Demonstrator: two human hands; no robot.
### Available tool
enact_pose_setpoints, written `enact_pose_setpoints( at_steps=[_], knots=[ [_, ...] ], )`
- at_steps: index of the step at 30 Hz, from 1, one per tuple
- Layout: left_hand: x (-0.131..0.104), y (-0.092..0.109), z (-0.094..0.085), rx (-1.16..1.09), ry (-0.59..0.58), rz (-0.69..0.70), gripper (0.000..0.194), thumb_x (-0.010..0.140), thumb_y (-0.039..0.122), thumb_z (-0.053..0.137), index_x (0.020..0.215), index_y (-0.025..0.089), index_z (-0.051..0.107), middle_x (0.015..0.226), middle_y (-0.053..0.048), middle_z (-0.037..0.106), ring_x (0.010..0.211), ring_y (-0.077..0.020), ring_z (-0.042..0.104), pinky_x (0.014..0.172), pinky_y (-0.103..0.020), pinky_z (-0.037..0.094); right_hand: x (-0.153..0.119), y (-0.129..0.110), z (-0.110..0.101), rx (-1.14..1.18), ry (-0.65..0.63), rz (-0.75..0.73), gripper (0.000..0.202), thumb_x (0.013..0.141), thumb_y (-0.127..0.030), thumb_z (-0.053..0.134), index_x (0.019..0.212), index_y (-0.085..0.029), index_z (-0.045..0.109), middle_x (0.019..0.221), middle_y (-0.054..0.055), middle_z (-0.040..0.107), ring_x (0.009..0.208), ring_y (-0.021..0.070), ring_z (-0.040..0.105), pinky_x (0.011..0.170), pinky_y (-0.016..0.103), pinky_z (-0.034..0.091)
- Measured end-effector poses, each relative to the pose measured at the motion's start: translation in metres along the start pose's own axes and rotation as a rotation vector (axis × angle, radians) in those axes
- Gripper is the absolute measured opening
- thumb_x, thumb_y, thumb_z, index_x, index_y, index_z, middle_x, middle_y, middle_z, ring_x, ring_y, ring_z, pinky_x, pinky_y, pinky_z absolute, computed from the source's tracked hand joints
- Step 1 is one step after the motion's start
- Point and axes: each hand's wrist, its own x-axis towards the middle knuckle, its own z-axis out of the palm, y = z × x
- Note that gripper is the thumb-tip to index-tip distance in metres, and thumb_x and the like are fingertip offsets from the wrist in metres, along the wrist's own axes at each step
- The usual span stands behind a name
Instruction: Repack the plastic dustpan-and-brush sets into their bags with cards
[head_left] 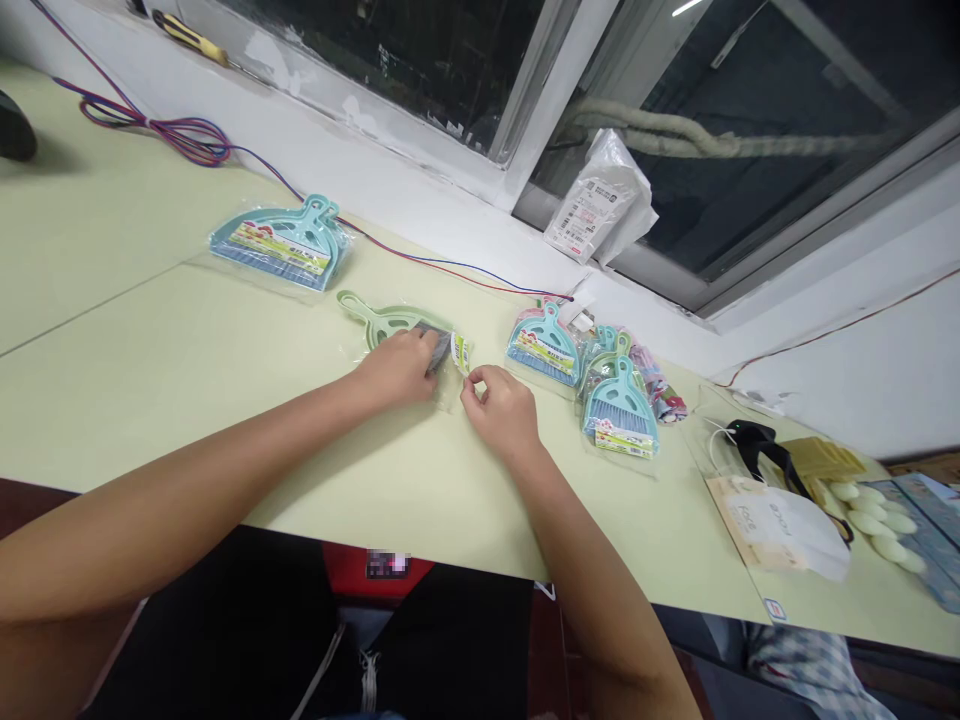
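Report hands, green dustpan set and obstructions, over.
Left hand gripping green dustpan set. Right hand pinching its clear wrapper by the label. Blue sets either side, clear of both hands.

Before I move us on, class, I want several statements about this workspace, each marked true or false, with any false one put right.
1. The left hand grips grey bristles beside the green dustpan. True.
2. The right hand lies flat and open. False: its finger and thumb pinch the clear wrapper near the label.
3. The yellow-handled screwdriver lies on the white ledge. True.
4. The white package lies among the dustpans. False: it is up by the window frame.
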Motion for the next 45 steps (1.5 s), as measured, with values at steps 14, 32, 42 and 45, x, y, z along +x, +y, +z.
enact_pose_setpoints(
  at_steps=[14,32,42,45],
  knots=[
    [0.004,-0.021,-0.003,-0.120,-0.103,0.023,0.027,0.077,0.029,0.061,0.102,0.022,0.059,0.094,-0.007,0.074,0.082,-0.0250,0.069,0.064,-0.032,0.044,0.000,-0.004,-0.002,0.006,-0.029,0.008,0.010,0.094,-0.023,0.056,0.092,-0.022,0.065,0.089,0.002,0.074,0.066,0.0146,0.062,0.065,0.028,0.039],
    [0.008,-0.022,-0.006,-0.227,-0.040,-0.056,0.030,0.073,0.023,0.057,0.101,0.021,0.067,0.087,-0.005,0.075,0.084,-0.0252,0.069,0.066,-0.031,0.046,-0.002,-0.005,0.002,-0.015,-0.020,-0.020,0.012,0.094,-0.024,0.054,0.094,-0.021,0.066,0.084,0.003,0.073,0.067,0.0155,0.063,0.063,0.027,0.039],
    [0.006,-0.025,-0.006,-0.225,-0.043,0.092,0.036,0.084,0.019,0.049,0.117,0.023,0.064,0.091,-0.005,0.071,0.081,-0.0235,0.066,0.067,-0.032,0.044,-0.004,-0.006,-0.001,-0.022,-0.027,-0.060,0.008,0.091,-0.021,0.055,0.091,-0.022,0.063,0.084,0.001,0.071,0.069,0.0155,0.062,0.064,0.028,0.037],
    [0.005,-0.024,-0.006,-0.114,-0.069,0.180,0.035,0.091,0.018,0.043,0.115,0.020,0.069,0.100,-0.010,0.068,0.088,-0.0248,0.066,0.075,-0.034,0.046,-0.004,-0.007,-0.003,-0.019,-0.035,-0.085,0.008,0.092,-0.020,0.055,0.090,-0.022,0.063,0.084,0.001,0.071,0.069,0.0148,0.061,0.063,0.028,0.037]
  ],
)
